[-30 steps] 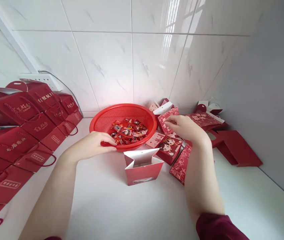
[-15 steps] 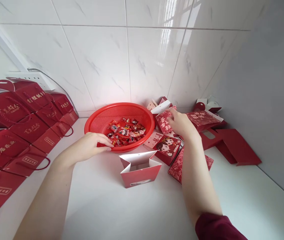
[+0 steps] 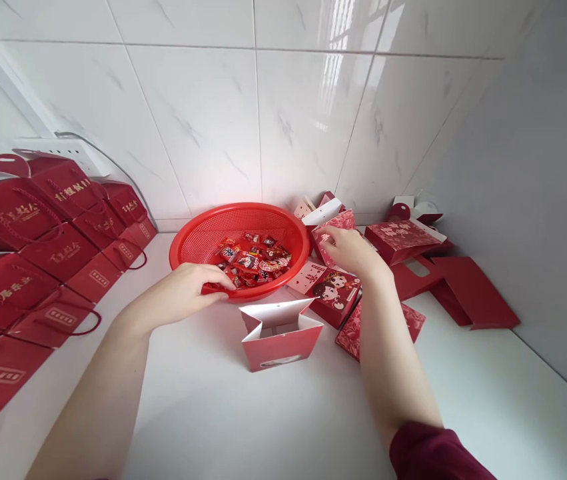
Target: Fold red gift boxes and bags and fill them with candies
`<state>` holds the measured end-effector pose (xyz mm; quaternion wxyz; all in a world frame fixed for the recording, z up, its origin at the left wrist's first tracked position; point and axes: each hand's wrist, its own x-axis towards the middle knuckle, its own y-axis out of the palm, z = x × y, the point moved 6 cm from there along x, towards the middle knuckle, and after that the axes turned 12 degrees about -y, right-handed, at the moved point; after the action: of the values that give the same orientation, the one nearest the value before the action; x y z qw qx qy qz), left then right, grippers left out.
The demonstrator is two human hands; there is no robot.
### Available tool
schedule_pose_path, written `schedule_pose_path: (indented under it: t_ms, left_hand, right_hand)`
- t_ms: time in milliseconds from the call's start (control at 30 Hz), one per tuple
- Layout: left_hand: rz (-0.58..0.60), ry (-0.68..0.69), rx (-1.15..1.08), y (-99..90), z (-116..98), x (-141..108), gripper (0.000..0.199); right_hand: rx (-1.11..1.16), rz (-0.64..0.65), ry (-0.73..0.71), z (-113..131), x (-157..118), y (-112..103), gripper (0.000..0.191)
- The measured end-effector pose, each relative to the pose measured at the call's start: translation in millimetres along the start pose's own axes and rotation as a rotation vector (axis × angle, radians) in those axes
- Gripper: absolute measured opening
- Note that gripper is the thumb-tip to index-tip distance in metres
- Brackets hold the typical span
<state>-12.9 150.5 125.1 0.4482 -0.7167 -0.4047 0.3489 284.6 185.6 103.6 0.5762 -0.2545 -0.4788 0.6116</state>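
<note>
At the front left rim of a red plastic basket (image 3: 198, 233), my left hand (image 3: 188, 287) has its fingers and thumb stretched out and slightly apart, holding nothing that I can see. Inside the basket lie wrapped candies (image 3: 253, 261) in red and dark wrappers. My right hand (image 3: 353, 250) is over the red paper boxes, fingers spread beside a floral-patterned red box (image 3: 340, 220). Whether its fingertips touch that box is unclear. Upright between my forearms stands a red paper box (image 3: 283, 347), its white-lined top open.
Filled rows of dark red gift boxes (image 3: 66, 253) with cord handles stand on the left. To the right lie a box with a cartoon couple (image 3: 336, 293) and a flattened red carton (image 3: 478, 293). A tiled wall (image 3: 188, 120) rises behind, with a power strip (image 3: 78, 157) against it.
My left hand has shifted slightly right along the basket's rim, its fingers now further over it. My right hand has moved a little left and down over the boxes.
</note>
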Motion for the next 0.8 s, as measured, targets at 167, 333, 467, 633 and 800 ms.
schedule_pose_path:
  t_ms: [167,333,467,633,800]
  left_hand:
    - [0.014,0.002,0.014,3.5,0,2,0.029]
    - [0.015,0.015,0.031,6.4,11,7,0.027]
    - [0.011,0.026,0.026,9.0,12,9,0.027]
    - [0.026,0.039,-0.028,12.1,9,10,0.027]
    - [0.031,0.041,-0.001,9.3,9,9,0.03]
  right_hand:
    - [0.085,0.079,-0.125,26,1,9,0.03]
    - [0.184,0.278,-0.211,47,-3,26,0.02]
    - [0.169,0.282,-0.187,46,-2,31,0.021]
    - [0.156,0.278,-0.174,44,-1,31,0.02]
    - [0.14,0.27,-0.177,46,-5,29,0.021]
